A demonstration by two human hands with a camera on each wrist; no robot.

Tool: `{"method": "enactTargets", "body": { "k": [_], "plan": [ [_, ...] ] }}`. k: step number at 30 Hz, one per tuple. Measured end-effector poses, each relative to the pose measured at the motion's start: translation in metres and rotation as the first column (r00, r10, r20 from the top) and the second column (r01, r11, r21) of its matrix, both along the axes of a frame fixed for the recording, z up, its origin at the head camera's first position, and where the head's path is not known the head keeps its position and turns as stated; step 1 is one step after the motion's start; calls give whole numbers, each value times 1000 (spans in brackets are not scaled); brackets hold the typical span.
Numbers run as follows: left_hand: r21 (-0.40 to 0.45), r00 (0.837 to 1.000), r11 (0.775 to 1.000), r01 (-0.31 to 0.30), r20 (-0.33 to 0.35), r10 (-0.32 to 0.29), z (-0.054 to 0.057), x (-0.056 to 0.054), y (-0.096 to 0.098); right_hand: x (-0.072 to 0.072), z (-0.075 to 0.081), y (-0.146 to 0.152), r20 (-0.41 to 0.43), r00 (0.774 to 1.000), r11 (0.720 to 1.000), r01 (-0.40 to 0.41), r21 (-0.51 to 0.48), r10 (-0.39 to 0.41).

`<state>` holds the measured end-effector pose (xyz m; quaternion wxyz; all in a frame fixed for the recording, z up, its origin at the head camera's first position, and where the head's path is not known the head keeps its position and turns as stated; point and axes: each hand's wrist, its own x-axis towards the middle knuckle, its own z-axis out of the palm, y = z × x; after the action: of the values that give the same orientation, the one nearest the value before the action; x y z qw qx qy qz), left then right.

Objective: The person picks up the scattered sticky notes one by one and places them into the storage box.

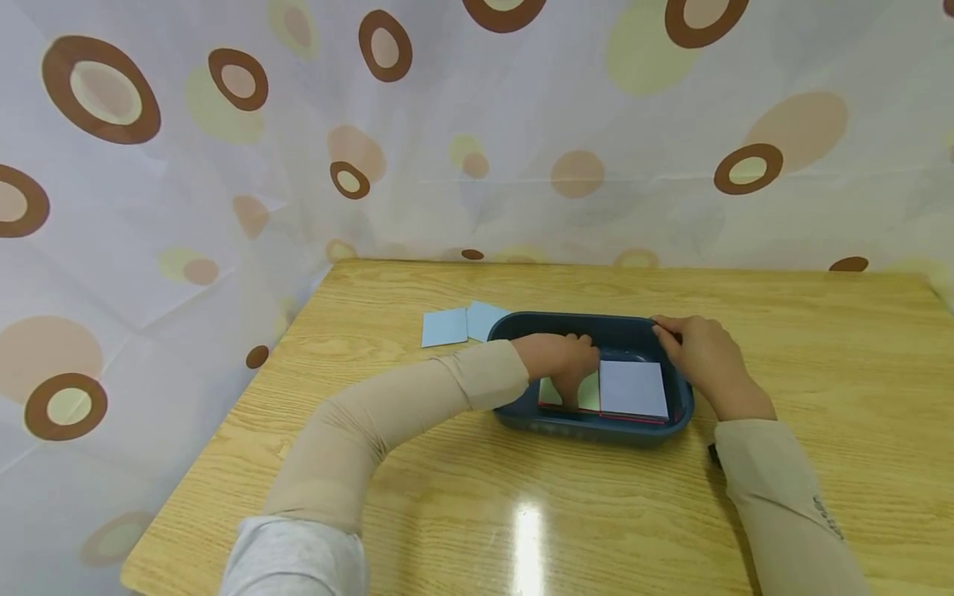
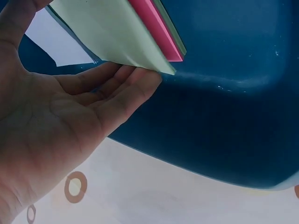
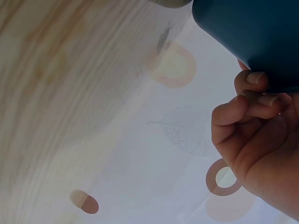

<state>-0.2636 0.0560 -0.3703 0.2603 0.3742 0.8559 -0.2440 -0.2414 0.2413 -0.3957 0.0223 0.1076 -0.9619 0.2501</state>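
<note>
A dark blue plastic bin (image 1: 589, 432) stands on the wooden table with two stacks of square paper side by side inside. My left hand (image 1: 570, 364) reaches into it and grips the left stack, pale green paper (image 1: 591, 394) on top, thumb at the near edge and fingers at the far edge. Pink paper (image 2: 156, 29) shows beneath the green in the left wrist view. Beside it lies the pale lilac stack (image 1: 633, 387). My right hand (image 1: 704, 360) holds the bin's right rim at the far corner, fingers curled over it in the right wrist view.
Two light blue paper squares (image 1: 445, 328) lie on the table (image 1: 432, 513) behind the bin's left end, one partly hidden by the rim. Behind the table hangs a white cloth (image 1: 522, 215) with brown and beige circles. A small black object (image 1: 715, 455) shows beside the right sleeve.
</note>
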Motion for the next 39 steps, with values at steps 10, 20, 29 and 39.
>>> {"method": "enactTargets", "body": {
  "k": [10, 20, 29, 39],
  "plan": [
    [-31, 1000, 1000, -7, -6, 6, -3, 3, 5, -1, 0, 1, 4, 1000, 1000, 2, -3, -2],
    [-23, 999, 998, -52, -1, 52, 1, 3, 2, -1, 0, 0, 13, 1000, 1000, 1, -1, -1],
    [92, 998, 994, -60, 5, 60, 22, 2, -15, 0, 1, 0, 24, 1000, 1000, 2, 3, -2],
    [389, 995, 916, -96, 76, 72, 41, -15, -54, -1, 0, -1, 7, 1000, 1000, -6, -1, 6]
  ]
}}
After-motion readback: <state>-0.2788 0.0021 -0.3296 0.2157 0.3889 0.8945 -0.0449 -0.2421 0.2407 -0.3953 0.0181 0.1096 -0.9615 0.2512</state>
